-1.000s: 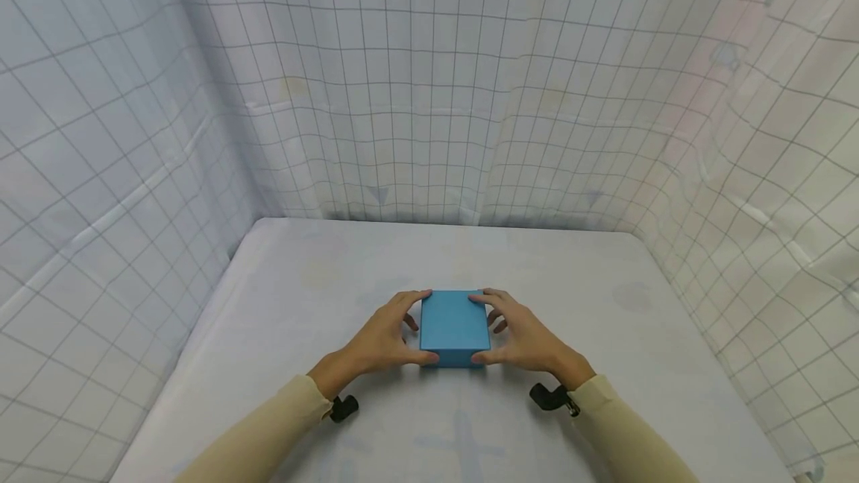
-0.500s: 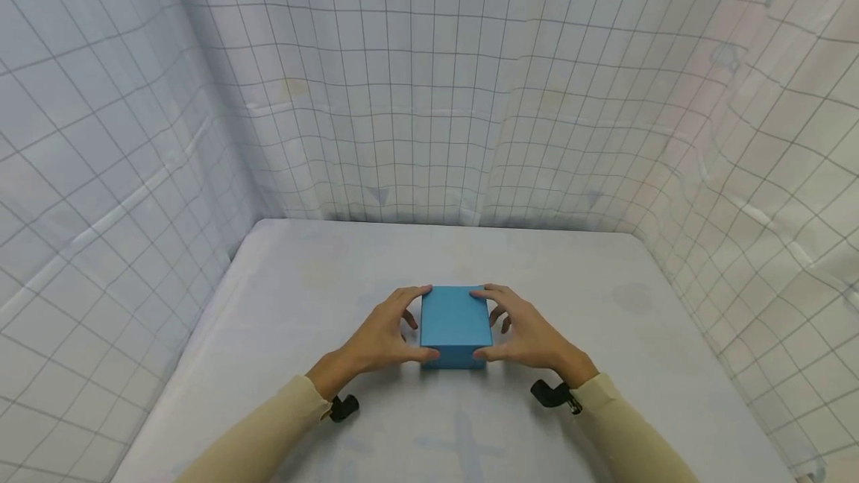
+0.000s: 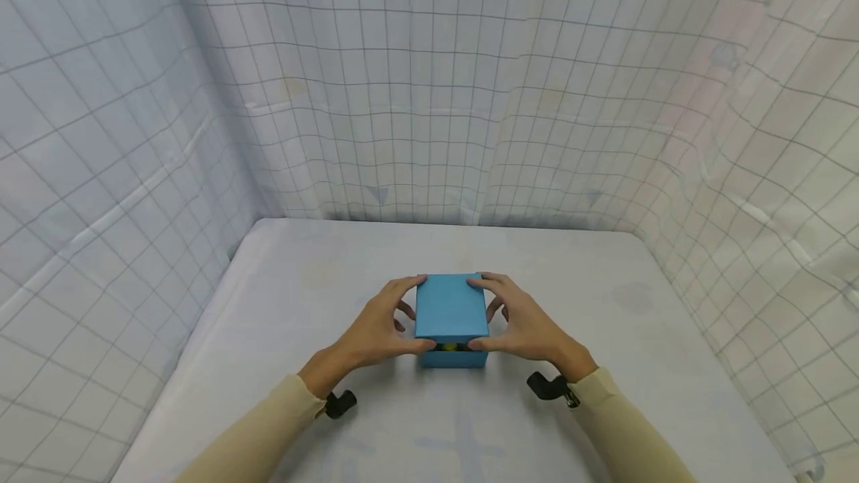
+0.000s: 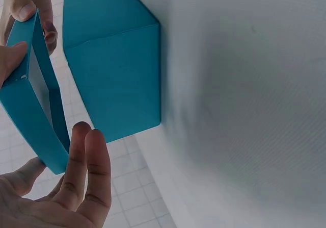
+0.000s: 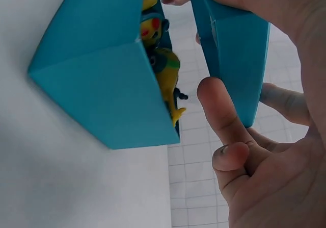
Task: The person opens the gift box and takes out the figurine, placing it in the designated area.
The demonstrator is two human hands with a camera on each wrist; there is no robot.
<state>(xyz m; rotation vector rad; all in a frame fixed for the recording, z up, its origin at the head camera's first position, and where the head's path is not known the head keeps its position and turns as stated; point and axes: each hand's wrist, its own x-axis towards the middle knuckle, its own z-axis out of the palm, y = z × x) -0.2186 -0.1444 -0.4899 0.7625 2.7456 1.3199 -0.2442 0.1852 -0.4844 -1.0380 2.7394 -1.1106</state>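
Observation:
A blue box lid [image 3: 451,306] is held level above its blue box base [image 3: 452,360], with a gap between the two at the near side. My left hand [image 3: 376,326] grips the lid's left side, thumb at the near edge and forefinger at the far corner. On the other side my right hand [image 3: 526,326] holds it the same way. Through the gap, small yellow toy figures [image 5: 167,72] with red, green and dark parts show inside the base in the right wrist view. Seen from the left wrist, the lid [image 4: 30,118] stands wholly apart from the base [image 4: 114,80].
The base stands on a white-covered table [image 3: 322,259]. White cloth with a dark grid [image 3: 443,95] hangs behind the table and along both sides. A black wrist strap piece [image 3: 341,404] shows under each sleeve.
Both hands have raised the lid off the base and moved it slightly away from me. A gap has opened, showing yellow inside. The base has stayed in place.

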